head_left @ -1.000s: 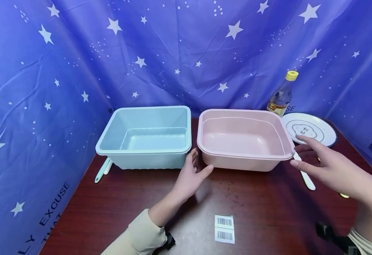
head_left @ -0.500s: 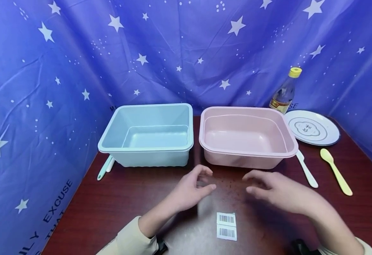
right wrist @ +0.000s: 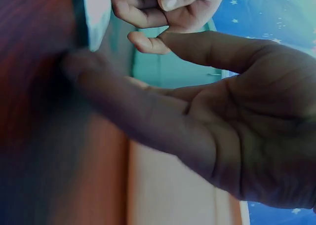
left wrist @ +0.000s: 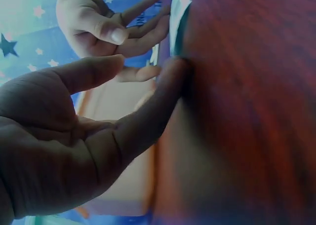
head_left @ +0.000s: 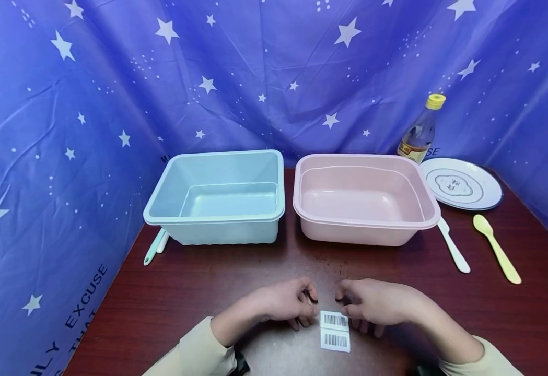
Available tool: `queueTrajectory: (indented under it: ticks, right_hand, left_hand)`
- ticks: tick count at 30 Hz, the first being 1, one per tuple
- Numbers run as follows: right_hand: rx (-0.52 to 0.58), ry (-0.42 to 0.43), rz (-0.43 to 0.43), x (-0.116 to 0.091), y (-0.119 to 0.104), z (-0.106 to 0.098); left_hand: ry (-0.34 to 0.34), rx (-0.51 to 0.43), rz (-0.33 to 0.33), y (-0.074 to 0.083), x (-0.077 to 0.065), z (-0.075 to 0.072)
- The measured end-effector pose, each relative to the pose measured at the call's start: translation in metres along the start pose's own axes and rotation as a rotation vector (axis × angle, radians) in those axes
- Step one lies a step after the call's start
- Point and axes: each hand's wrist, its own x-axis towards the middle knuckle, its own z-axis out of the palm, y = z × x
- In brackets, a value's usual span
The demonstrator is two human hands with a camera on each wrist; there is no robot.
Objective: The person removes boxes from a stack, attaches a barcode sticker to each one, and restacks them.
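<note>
Head view: your left hand (head_left: 288, 300) and right hand (head_left: 379, 303) faced each other low over the table (head_left: 208, 282), fingers loosely bent, neither gripping anything. White barcode label (head_left: 335, 331) lay between them, toward the table's near edge. Toward the far edge stood a blue tub (head_left: 222, 232), left, and a pink tub (head_left: 358, 235), right, slightly apart. Plate (head_left: 482, 183) by the far right corner; white knife (head_left: 454, 248) and yellow spoon (head_left: 497, 250) toward the right edge.

Left wrist view: your left thumb and forefinger stood wide apart, forefinger tip low beside the label; contact, could not tell.

Right wrist view: your right thumb and forefinger likewise parted, forefinger tip blurred near the label; touching or not, unclear.
</note>
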Motion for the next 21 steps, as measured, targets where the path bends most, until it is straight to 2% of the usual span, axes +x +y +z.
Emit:
queueTrajectory:
  ticks: [4, 7, 12, 16, 21]
  right_hand:
    - [0.079, -0.016, 0.003, 0.004, 0.001, 0.003]
    - [0.122, -0.013, 0.006, 0.005, 0.002, 0.003]
    - [0.168, 0.013, 0.001, 0.009, 0.001, 0.001]
    - [0.165, 0.035, -0.047, 0.012, 0.002, 0.000]
    - [0.154, 0.129, -0.125, 0.017, 0.002, -0.003]
  left_hand:
    - [-0.044, -0.117, -0.021, -0.006, 0.004, -0.001]
    - [-0.048, -0.172, -0.022, -0.008, 0.006, 0.000]
    - [0.034, -0.209, 0.022, -0.010, 0.011, 0.004]
    - [0.104, -0.207, 0.062, -0.011, 0.015, 0.005]
    - [0.185, -0.214, 0.143, -0.007, 0.017, -0.001]
